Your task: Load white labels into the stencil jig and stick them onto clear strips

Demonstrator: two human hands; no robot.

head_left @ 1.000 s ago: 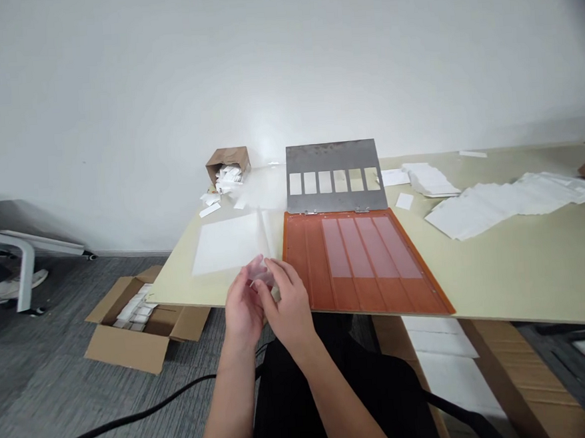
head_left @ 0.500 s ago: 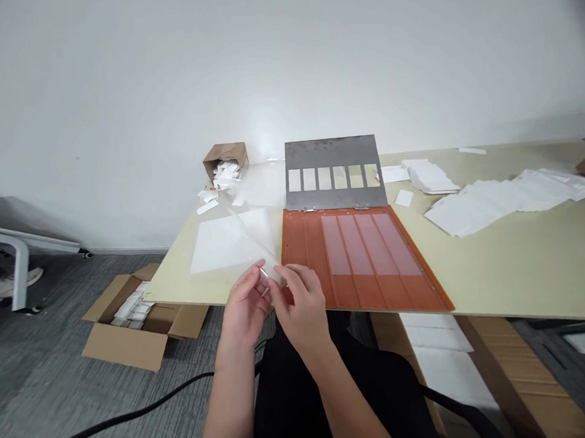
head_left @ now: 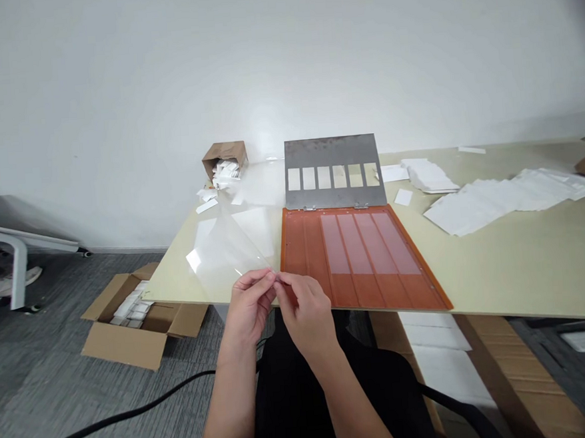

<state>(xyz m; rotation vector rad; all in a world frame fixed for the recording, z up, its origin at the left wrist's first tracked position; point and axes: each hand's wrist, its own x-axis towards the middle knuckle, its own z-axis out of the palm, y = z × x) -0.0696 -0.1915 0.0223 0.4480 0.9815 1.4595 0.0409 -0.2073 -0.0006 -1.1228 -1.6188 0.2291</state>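
We pinched the near corner of the clear film sheet [head_left: 227,247] between the fingertips of our left hand [head_left: 248,307] and our right hand [head_left: 305,309]. Both hands were closed on that corner and met fingertip to fingertip just off the near edge of the counter [head_left: 501,268]. The sheet slanted up and away from our fingers over the counter's near-left corner, catching glare, so we could not tell whether its far end rested on the surface. Just beside it, to the right, the orange tray [head_left: 299,245] lay flat at the near edge, with four pale strips in its channels. A grey metal plate [head_left: 330,153] with six windows stood up from the tray's far edge. A tipped cardboard box [head_left: 225,151] spilled white slips at the far-left corner, and spread white sheets [head_left: 496,201] lay towards the right edge.
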